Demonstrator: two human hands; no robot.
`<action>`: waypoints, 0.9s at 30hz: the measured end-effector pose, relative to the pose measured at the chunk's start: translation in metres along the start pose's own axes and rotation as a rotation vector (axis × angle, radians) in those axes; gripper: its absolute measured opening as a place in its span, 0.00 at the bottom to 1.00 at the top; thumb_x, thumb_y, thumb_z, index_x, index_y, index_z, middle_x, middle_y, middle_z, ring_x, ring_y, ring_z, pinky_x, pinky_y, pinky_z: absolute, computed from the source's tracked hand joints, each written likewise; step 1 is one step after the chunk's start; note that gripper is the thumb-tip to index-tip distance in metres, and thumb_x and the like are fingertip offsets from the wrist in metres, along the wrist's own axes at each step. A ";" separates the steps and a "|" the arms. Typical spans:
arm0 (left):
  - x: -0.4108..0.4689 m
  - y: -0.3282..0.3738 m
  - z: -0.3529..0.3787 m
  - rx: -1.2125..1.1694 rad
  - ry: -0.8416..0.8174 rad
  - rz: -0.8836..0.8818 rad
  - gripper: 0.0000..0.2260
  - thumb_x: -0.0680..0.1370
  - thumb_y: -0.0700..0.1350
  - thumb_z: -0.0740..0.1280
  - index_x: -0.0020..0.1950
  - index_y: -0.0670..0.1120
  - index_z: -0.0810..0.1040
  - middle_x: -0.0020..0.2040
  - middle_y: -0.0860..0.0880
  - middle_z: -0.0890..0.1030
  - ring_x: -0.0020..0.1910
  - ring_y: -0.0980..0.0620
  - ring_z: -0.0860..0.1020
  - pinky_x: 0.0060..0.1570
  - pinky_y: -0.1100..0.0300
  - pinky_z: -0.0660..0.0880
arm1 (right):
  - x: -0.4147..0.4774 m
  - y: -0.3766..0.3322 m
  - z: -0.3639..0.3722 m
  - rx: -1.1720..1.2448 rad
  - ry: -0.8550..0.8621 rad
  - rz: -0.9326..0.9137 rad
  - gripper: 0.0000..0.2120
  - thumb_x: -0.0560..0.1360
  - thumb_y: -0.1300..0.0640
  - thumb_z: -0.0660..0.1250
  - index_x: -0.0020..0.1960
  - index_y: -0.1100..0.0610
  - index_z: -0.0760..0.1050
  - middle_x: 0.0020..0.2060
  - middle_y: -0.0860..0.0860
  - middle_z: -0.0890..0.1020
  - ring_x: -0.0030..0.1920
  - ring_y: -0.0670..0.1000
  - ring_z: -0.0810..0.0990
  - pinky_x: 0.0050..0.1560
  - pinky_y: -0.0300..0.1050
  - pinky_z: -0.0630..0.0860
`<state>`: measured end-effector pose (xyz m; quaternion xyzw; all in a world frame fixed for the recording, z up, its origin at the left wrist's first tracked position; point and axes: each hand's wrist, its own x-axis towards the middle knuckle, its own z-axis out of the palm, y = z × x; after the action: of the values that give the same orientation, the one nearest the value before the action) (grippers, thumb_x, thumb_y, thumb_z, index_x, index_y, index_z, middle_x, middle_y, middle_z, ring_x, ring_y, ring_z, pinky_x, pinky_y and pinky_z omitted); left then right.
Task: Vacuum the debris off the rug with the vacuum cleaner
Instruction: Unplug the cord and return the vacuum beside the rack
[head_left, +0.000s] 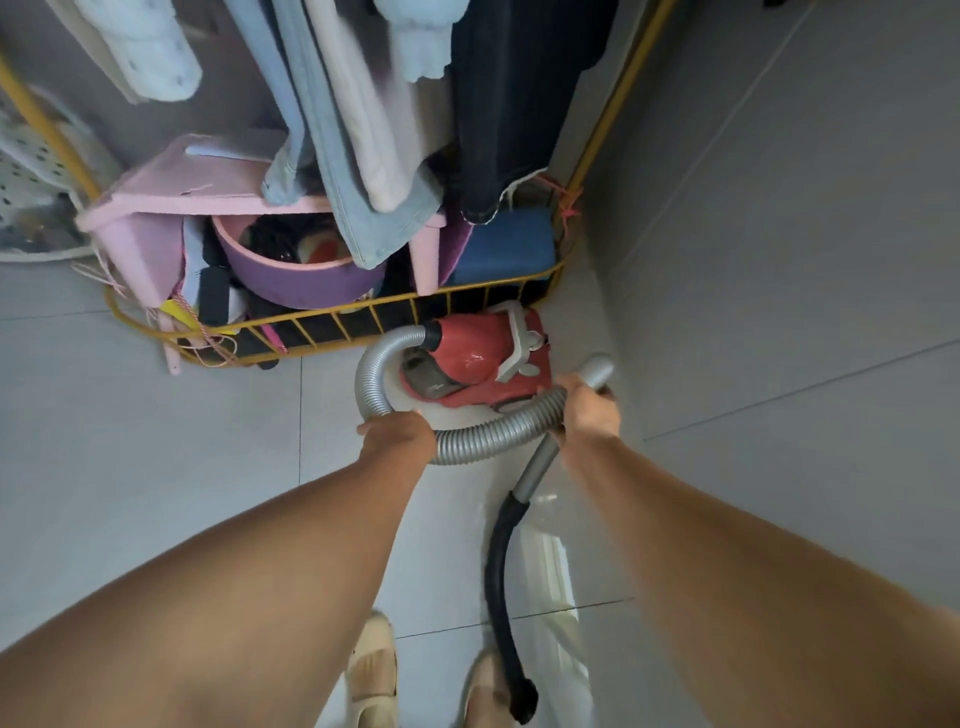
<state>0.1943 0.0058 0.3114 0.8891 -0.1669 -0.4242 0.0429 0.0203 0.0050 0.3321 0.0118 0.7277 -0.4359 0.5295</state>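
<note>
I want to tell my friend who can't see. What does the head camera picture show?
A left hand and a right hand grip the grey hose of a red vacuum cleaner standing on a grey tiled floor. Behind it is a yellow wire rack with hanging clothes. No rug shows.

Bare forearms, left hand (397, 434) and right hand (589, 410) bare, beige soft shoes (376, 670) on both feet

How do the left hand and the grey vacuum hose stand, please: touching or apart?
Touching. The head view shows the left hand wrapped round the grey vacuum hose, with no gap between them.
</note>
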 end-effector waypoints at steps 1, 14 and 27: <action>-0.008 0.006 0.001 0.024 0.010 0.023 0.28 0.78 0.53 0.64 0.70 0.35 0.65 0.64 0.39 0.74 0.57 0.36 0.78 0.57 0.47 0.76 | -0.001 -0.007 -0.004 0.021 -0.005 -0.014 0.23 0.72 0.60 0.71 0.66 0.56 0.70 0.51 0.56 0.83 0.48 0.55 0.84 0.57 0.57 0.79; -0.041 0.040 -0.023 0.558 -0.122 0.334 0.21 0.80 0.48 0.56 0.70 0.39 0.70 0.68 0.39 0.72 0.66 0.39 0.71 0.63 0.50 0.70 | -0.051 -0.046 0.013 -0.119 -0.165 -0.219 0.35 0.71 0.67 0.69 0.73 0.47 0.63 0.56 0.55 0.80 0.54 0.60 0.81 0.56 0.63 0.78; -0.028 0.108 -0.069 0.045 -0.305 0.488 0.28 0.79 0.63 0.54 0.66 0.44 0.74 0.62 0.43 0.79 0.61 0.40 0.76 0.63 0.46 0.71 | -0.069 -0.042 0.087 -0.583 -0.314 -0.273 0.40 0.73 0.65 0.69 0.76 0.40 0.57 0.59 0.50 0.78 0.56 0.53 0.80 0.59 0.51 0.77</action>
<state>0.2035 -0.0909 0.3995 0.7493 -0.3899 -0.5262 0.0982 0.0964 -0.0466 0.4070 -0.3042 0.7262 -0.2730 0.5528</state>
